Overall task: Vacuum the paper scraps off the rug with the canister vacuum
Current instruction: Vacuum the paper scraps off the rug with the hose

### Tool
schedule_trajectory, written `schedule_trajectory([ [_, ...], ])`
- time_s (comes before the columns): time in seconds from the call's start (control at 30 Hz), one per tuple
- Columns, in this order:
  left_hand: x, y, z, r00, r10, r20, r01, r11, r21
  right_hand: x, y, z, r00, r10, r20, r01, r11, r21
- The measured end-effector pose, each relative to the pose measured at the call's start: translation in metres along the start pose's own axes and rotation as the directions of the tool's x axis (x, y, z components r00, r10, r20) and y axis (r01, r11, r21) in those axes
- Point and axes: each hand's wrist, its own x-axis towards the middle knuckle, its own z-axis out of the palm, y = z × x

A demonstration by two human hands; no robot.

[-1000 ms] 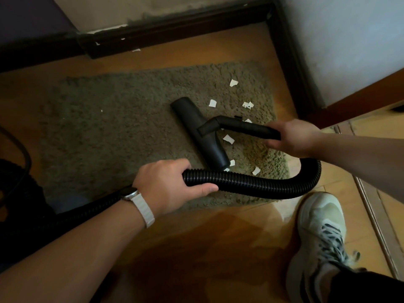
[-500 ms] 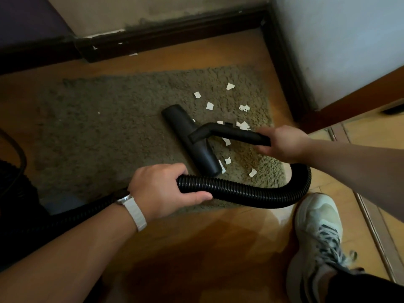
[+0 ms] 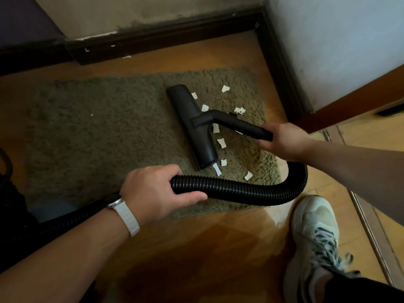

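Observation:
A shaggy olive rug (image 3: 105, 132) lies on the wooden floor. Several white paper scraps (image 3: 221, 142) are scattered over its right part. The black floor nozzle (image 3: 192, 125) of the vacuum rests flat on the rug, just left of the scraps, with a few touching its edge. My right hand (image 3: 284, 143) grips the black wand handle (image 3: 242, 125) joined to the nozzle. The ribbed black hose (image 3: 240, 191) loops from that handle along the rug's near edge. My left hand (image 3: 153, 193), with a white watch strap on the wrist, grips the hose.
Dark baseboard (image 3: 166, 38) and walls close the corner behind and to the right of the rug. A wooden door frame (image 3: 354, 95) stands at the right. My white sneaker (image 3: 314, 237) is on the floor at lower right. Part of a dark object (image 3: 8, 193), possibly the canister, shows at the left edge.
The nozzle has slid back a little toward the left and turned more lengthwise, uncovering scraps along its right side. Both hands kept their grips and moved slightly with it.

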Motion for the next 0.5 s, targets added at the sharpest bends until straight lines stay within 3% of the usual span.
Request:
schedule_trajectory([
  [0.2, 0.004, 0.0, -0.006, 0.999, -0.054, -0.009, 0.053, 0.998, -0.041, 0.015, 0.0, -0.018, 0.996, 0.064, -0.064, -0.065, 0.998, -0.007],
  [0.5, 0.01, 0.01, -0.009, 0.996, -0.085, 0.019, 0.086, 0.996, -0.038, 0.015, 0.014, -0.021, 0.991, 0.133, -0.03, -0.132, 0.991, 0.01],
])
